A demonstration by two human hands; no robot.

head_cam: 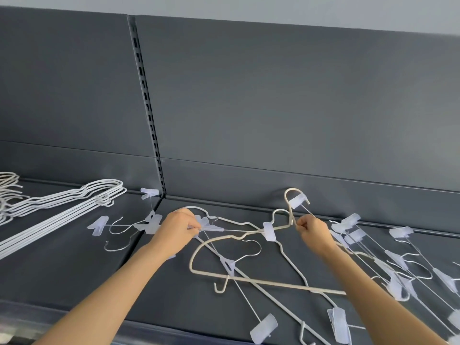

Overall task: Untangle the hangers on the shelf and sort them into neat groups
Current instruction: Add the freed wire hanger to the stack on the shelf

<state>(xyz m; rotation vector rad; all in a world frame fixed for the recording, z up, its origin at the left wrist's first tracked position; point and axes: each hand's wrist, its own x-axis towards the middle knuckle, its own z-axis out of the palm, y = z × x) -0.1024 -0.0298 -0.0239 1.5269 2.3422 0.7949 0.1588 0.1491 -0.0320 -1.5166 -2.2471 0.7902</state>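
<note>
Partly sorted: white wire hangers [74, 202] stacked neatly at left; left hand [178, 231] pinches a clip hanger [214, 229], right hand [312, 231] grips a cream hanger [290, 202], central tangle [249, 270] remains

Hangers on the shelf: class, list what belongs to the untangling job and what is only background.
Belongs to the job:
- tangled clip hangers, held by left hand
- cream hanger, held by right hand
- sorted white hangers
- clip-hanger heap

Just background:
- grey shelf
- slotted upright
- back panel

A shop: grey metal display shelving [74, 277] with a slotted upright [146, 100], strewn with clip hangers [408, 265].
</note>
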